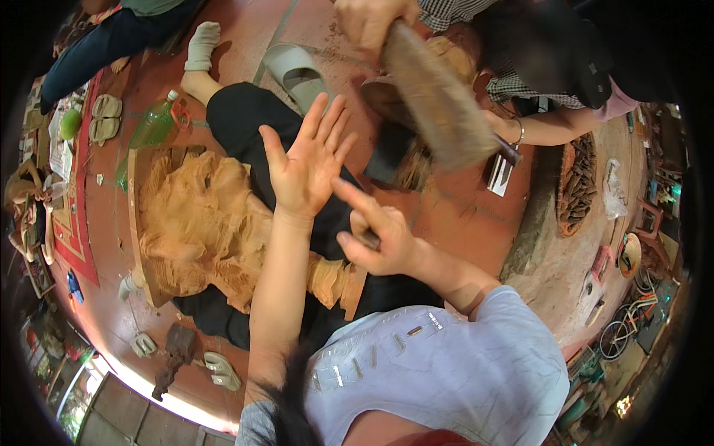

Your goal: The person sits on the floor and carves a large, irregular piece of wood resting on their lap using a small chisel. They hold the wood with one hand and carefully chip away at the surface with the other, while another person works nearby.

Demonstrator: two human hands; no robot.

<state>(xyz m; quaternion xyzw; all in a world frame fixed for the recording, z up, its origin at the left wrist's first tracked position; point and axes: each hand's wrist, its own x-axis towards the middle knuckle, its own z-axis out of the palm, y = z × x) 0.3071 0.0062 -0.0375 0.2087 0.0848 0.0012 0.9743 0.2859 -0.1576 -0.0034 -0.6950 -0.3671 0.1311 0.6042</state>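
My left hand (303, 169) is raised with its palm up and its fingers spread, holding nothing. From the right, my right hand (381, 236) points its stretched index finger at the heel of the left palm; its thumb is out and the other fingers curl, with nothing plainly held. Across my legs lies a carved wooden piece (201, 215) with deep relief, partly behind my left forearm. Just beyond my hands, another person's hand (372, 22) grips a motion-blurred wooden mallet (439, 104). That person's other hand (500, 128) is close to a dark tool end (509, 153).
A grey slipper (297, 74) and a green bottle (155, 123) are on the tiled floor. Many carving tools fill a basket (576, 189) on the wooden slab (547, 245) at right. Sandals (222, 370) lie lower left.
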